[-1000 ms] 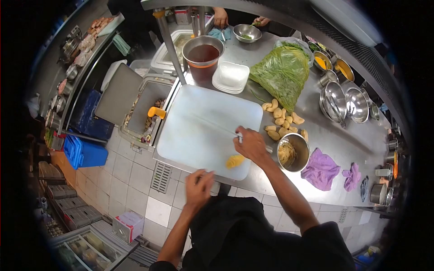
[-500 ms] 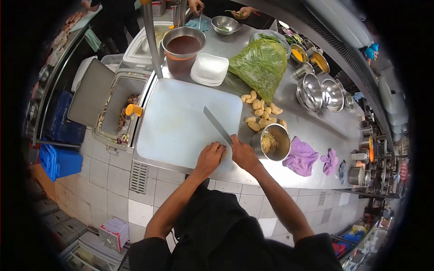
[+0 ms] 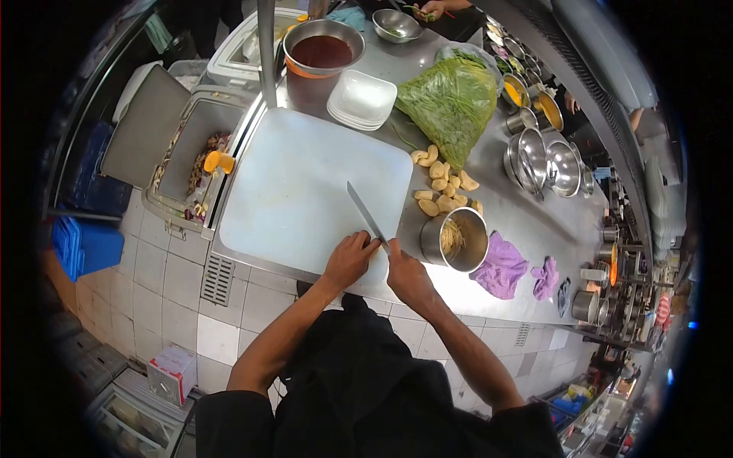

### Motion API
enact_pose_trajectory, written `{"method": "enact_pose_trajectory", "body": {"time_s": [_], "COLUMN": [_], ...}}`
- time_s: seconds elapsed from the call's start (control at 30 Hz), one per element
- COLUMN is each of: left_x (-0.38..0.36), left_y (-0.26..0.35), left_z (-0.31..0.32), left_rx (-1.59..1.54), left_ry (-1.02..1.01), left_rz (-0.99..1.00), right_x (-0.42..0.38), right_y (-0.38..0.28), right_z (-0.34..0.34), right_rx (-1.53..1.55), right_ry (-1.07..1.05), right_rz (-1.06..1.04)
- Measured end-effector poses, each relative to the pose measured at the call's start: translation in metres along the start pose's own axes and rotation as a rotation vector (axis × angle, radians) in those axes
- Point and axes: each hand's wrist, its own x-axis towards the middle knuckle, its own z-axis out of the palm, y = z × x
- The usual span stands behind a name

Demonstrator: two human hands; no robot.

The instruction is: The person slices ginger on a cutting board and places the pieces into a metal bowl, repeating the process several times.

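Note:
My right hand [image 3: 410, 276] is wrapped round the handle of a long kitchen knife [image 3: 365, 211], its blade slanting up and left over the white cutting board [image 3: 305, 168]. Beside the blade, my left hand [image 3: 351, 259] rests near the board's front edge with its fingers curled and pressed together. Whatever lies under those fingertips is mostly hidden; only a small pale bit shows. Right of the board lie several peeled, pale yellow pieces that look like ginger [image 3: 445, 200]. A steel pot [image 3: 475, 243] next to them holds thin pale strips [image 3: 452, 238].
Behind the board stand stacked white dishes [image 3: 362, 100] and a pot of dark red liquid [image 3: 323, 53]. A plastic bag of greens [image 3: 450, 103] lies at back right. Purple cloths [image 3: 500, 266] and steel bowls [image 3: 527, 160] are rightward. An open scrap bin [image 3: 200, 153] adjoins the left edge. Another person's hand [image 3: 433, 9] shows behind.
The view has shifted and turned slightly. My left fingertips now sit closer against the blade, and the knife is a little steeper. The knife stays in my right hand.

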Motion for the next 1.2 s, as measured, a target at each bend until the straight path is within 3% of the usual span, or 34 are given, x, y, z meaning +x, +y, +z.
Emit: {"method": "enact_pose_trajectory", "body": {"time_s": [0.3,0.43,0.53,0.7,0.83,0.97,1.03,1.2], "left_x": [0.003,0.005,0.007,0.001,0.004,0.003,0.004,0.0], "left_y": [0.005,0.005,0.004,0.008,0.004,0.005,0.006,0.009], "left_z": [-0.008,-0.004,-0.003,-0.003,-0.005,-0.004,-0.004,-0.005], "left_rx": [0.011,0.017,0.027,-0.014,0.033,0.021,0.041,0.037], "left_ry": [-0.034,0.012,0.021,-0.004,0.012,0.043,0.043,0.015], "left_rz": [-0.027,-0.009,-0.004,0.001,-0.002,0.031,0.025,0.028], "right_x": [0.008,0.021,0.012,0.02,0.02,0.02,0.019,0.023], "right_y": [0.01,0.019,0.004,0.014,0.003,0.004,-0.002,0.005], "right_z": [0.008,0.023,-0.012,0.018,-0.005,-0.001,-0.02,0.009], "right_rx": [0.042,0.074,0.074,0.115,0.136,0.179,0.134,0.186], "right_ry": [-0.018,0.079,-0.081,0.044,-0.081,0.007,-0.106,0.033], "right_rz": [-0.007,-0.108,0.003,-0.052,0.024,0.005,0.047,-0.023]}}
